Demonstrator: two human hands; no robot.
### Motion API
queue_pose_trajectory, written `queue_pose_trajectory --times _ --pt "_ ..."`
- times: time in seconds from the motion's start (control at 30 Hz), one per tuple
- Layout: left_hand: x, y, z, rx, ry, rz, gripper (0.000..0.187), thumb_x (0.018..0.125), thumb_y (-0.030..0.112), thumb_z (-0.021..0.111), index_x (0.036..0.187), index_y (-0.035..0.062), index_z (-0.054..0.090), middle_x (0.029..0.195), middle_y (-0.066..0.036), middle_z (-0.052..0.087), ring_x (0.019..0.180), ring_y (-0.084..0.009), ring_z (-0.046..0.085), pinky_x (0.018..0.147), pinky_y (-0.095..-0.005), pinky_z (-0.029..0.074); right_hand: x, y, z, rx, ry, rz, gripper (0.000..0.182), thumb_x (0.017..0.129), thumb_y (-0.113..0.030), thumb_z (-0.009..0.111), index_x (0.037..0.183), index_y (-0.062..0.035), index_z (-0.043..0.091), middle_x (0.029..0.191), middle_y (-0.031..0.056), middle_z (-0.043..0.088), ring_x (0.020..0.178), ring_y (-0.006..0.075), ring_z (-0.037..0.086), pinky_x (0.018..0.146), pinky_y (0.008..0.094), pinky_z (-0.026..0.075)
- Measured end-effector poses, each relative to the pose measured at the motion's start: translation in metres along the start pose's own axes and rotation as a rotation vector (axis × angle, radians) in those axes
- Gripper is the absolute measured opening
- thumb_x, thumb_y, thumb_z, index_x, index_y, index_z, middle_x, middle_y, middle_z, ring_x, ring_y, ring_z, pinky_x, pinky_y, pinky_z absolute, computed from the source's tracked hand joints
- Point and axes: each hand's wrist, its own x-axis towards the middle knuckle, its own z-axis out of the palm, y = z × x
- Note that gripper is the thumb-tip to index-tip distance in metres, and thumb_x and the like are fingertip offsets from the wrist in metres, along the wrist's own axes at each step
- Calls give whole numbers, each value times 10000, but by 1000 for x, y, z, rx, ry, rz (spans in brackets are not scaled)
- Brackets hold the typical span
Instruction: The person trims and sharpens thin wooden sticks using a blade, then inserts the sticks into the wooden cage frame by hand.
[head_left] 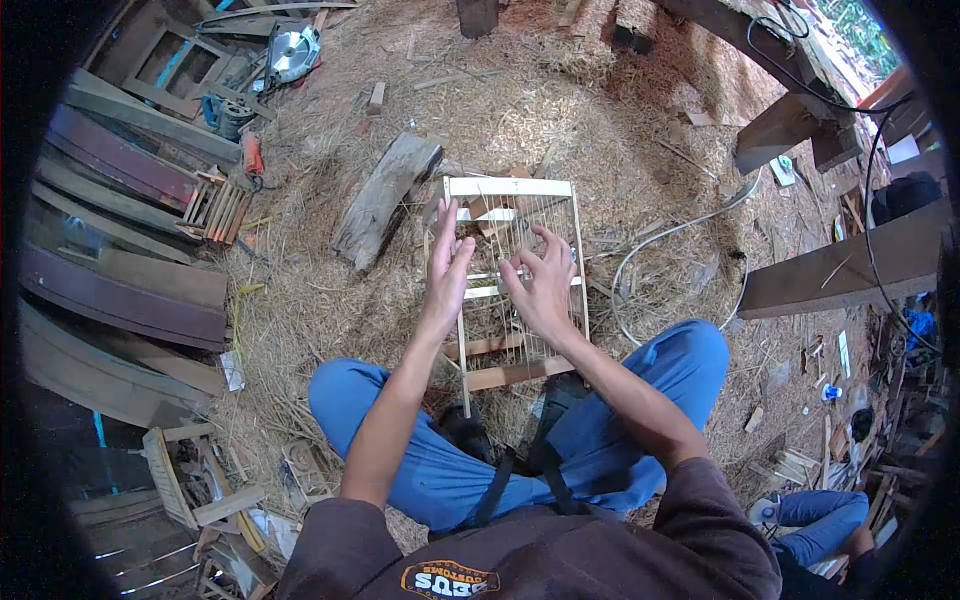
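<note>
A light wooden frame strung with thin rods (pixel 512 187), like the skeleton of a small cage, stands on the ground between my knees. My left hand (pixel 447 275) is at its left side, fingers straight and close together, palm turned inward. It appears to hold nothing. Over the middle of the frame, my right hand (pixel 543 290) has thumb and index finger pinched at a thin rod, with the other fingers raised. The fingertips partly hide that rod. More thin rods run lengthwise along the right half, and crosspieces span the middle and near end.
Straw and shavings cover the ground. A weathered wood block (pixel 385 205) lies left of the frame. Farther left are a circular saw (pixel 292 52), an orange power tool (pixel 252 155) and stacked boards (pixel 120 280). A pale hose (pixel 640 250) curves at right, near a beam (pixel 840 265). Another person's leg (pixel 825 520) shows lower right.
</note>
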Motion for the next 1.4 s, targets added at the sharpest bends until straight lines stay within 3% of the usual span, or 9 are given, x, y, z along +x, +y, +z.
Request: queue_pose_trajectory --times 0.23,0.43,0.47,0.63,0.67,0.83,0.87,0.93,1.4 --pt "-6 -6 -2 38 -88 46 714 989 171 541 1583 73 156 1652 -164 90 1502 -261 195 1219 -413 200 9 -2 -9 19 -23 103 197 871 -270 704 868 -73 702 1312 174 498 1258 332 402 1046 511 245" --pt "-33 24 0 426 -411 -7 880 952 234 633 1595 112 44 1627 -197 188 1414 -320 400 1142 -441 368 27 18 -17 256 -48 212 204 967 -178 600 1018 12 657 820 173 667 695 271 626 657 388 490" --pt "-37 1 6 465 -315 230 852 978 239 594 1597 134 17 1567 -221 329 1347 -346 487 1107 -444 400 26 22 -15 280 -21 171 212 970 -173 593 1043 20 641 820 173 666 695 263 630 650 386 492" --pt "-39 14 13 333 -277 -16 720 1009 207 529 1591 112 116 1300 -207 606 1142 -311 631 973 -402 482 31 12 -32 371 -2 169 172 967 -118 531 1070 15 564 758 140 620 673 209 599 638 372 483" --pt "-37 17 13 303 -252 -52 702 1001 185 531 1585 101 149 1246 -216 630 1098 -308 651 933 -395 497 30 15 -29 441 -32 206 171 971 -116 490 1090 -7 548 698 47 542 595 86 470 518 292 382" --pt "-16 -1 5 239 -77 192 405 1011 121 482 1406 45 529 1076 -136 680 1024 -230 649 909 -357 487 22 -28 -53 235 -259 185 198 959 -123 498 1111 4 512 612 154 571 529 268 557 529 451 421" --pt "-15 -1 5 152 -22 148 291 1017 112 459 1202 8 658 1028 -109 678 1004 -218 638 918 -341 473 20 -37 -56 202 -275 158 202 962 -138 508 1105 5 518 608 171 574 536 301 576 536 460 427" --pt "-11 0 -4 136 -25 61 258 1020 118 455 1136 3 655 1040 -107 678 1008 -214 636 910 -332 472 15 -45 -54 112 -292 94 189 958 -174 558 1034 0 562 621 225 589 616 416 623 575 490 461" --pt "4 1 -23 -160 91 -121 268 1002 83 435 1064 2 682 1053 -77 690 1022 -157 618 940 -296 449 12 -62 -64 -154 -326 -228 158 746 -127 678 660 -40 578 691 93 599 728 291 592 706 415 430"
